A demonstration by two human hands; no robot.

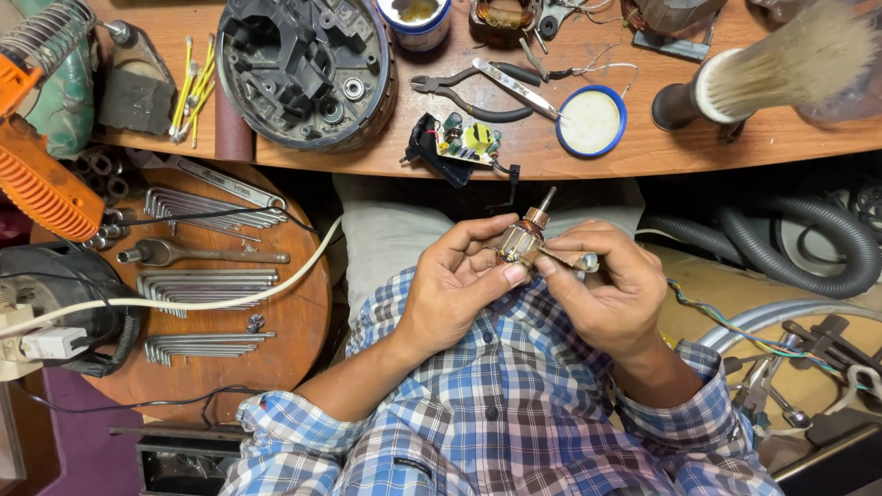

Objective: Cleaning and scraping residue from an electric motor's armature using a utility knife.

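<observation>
Checked shirt sleeves (pixel 514 413) fill the lower frame, and both hands rise from them to meet above the lap, below the edge of the wooden surface (pixel 588 152). Left hand (pixel 450 285) is curled around a small motor armature (pixel 521 241), with thumb and fingers closed on its copper-wound core; the shaft points up and away from the body. Right hand (pixel 606 280) pinches a slim metal tool (pixel 570 259) between thumb and forefinger, its tip lying against the lower side of the core. Judged from this position, the armature is already out of its housing and work on the windings is in hand; whether anything has been cleaned or repaired cannot be told. A round black motor housing (pixel 308 69) lies open on the surface, well apart from the hands, with black-handled pliers (pixel 469 92), a small circuit board (pixel 459 142), a round blue-rimmed lid (pixel 593 121) and a brush (pixel 763 78) near it. Hex keys (pixel 207 280) and a white cable (pixel 230 298) cover a round stool (pixel 294 340) to the left. Grey hoses (pixel 790 239) lie to the right. Nothing obstructs the hands.
</observation>
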